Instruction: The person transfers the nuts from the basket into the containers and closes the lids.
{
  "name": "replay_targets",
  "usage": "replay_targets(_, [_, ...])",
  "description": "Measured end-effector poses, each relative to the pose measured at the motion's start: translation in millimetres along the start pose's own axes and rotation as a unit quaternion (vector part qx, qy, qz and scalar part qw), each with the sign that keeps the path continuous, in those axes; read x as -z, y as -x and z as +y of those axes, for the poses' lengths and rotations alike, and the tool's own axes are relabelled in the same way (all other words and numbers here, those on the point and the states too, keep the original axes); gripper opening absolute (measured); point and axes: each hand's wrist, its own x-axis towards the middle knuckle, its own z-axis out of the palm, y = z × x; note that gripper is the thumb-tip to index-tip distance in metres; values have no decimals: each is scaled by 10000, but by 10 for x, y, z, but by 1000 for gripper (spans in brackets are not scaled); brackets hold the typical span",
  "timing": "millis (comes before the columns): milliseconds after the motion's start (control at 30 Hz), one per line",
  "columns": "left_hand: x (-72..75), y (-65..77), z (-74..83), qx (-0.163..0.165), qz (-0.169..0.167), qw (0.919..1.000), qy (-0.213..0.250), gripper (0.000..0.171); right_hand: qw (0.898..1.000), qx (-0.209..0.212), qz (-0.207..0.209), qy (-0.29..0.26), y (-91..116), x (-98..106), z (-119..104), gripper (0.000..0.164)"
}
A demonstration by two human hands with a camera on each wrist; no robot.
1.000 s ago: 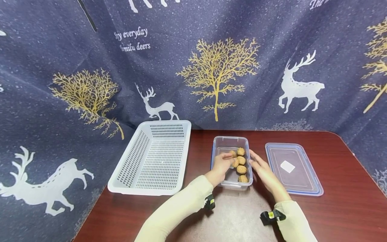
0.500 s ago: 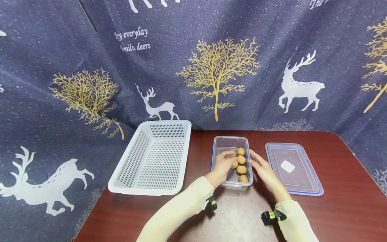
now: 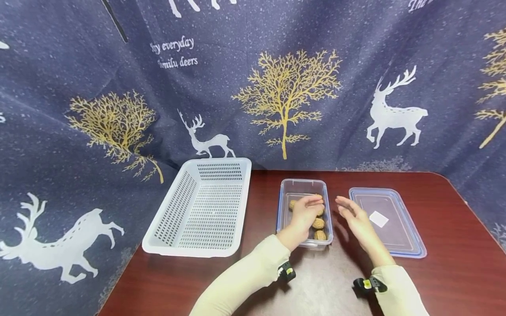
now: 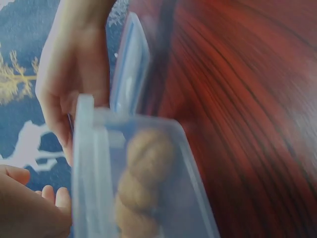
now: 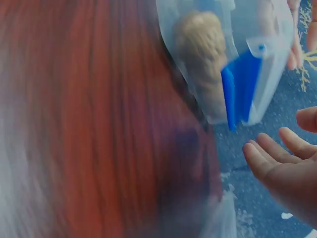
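Observation:
A clear plastic food container (image 3: 285, 224) with walnuts (image 3: 318, 223) in it stands on the table. My left hand (image 3: 302, 217) is over the container, its fingers loosely extended and hiding some of the nuts. No nut shows in its fingers in the left wrist view, where the left hand (image 4: 32, 208) is partly cut off. One walnut (image 3: 292, 205) lies apart at the container's left side, while others line its right wall. To the right of the container, my right hand (image 3: 357, 221) is held apart from the wall. Its fingers (image 5: 270, 148) are relaxed, with nothing in them.
The container's lid (image 3: 389, 237), clear with a blue seal and a white label, lies flat on the right. A white perforated basket (image 3: 197, 251) occupies the left of the brown table (image 3: 454, 272). Behind hangs a dark blue cloth (image 3: 316, 26) printed with deer and trees.
My left hand has shifted right across the container, and a walnut now shows at the left side. My right hand has drawn away to the right from the container's wall.

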Motion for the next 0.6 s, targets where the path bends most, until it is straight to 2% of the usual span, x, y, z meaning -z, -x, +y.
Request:
replay_targets(167, [-244,187,45,-190,-324,9993,14,29,9974,276,380,538,51,235,-20,38])
replay_targets(333, [-528,400,63,-217,-780,9961,-364,37,9886,84,792,1278,138,540,-48,41])
replay_targets(467, [-745,532,6,132,-1013,9905,-918,44,9809,-119,996,1668,237,796,-13,43])
replay_targets(600, [-920,639,-112,519,-1031,9832,-1412,55,9747,-347,1111,1907,348,1023,47,44])
